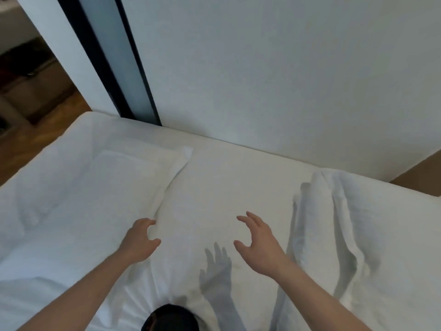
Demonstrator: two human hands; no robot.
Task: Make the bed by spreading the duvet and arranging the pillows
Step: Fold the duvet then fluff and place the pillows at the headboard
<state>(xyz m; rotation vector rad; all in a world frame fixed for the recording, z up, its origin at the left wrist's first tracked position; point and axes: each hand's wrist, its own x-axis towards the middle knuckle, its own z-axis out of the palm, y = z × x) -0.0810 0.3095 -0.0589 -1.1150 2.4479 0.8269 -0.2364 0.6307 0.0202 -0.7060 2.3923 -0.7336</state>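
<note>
A white pillow (102, 187) lies flat on the left part of the bed, its near right edge next to my left hand (139, 240). That hand hovers with curled fingers at the pillow's edge and holds nothing. My right hand (257, 244) is raised above the bare white sheet (226, 177) with fingers spread, casting a shadow below it. A bunched white duvet (346, 223) lies in folds on the right side of the bed, apart from both hands.
A white wall (286, 68) runs along the far edge of the bed. A dark-framed glass panel (114, 56) stands at the back left. Wooden floor (35, 132) shows beyond the bed's left side. A dark object (170, 318) sits at the bottom edge.
</note>
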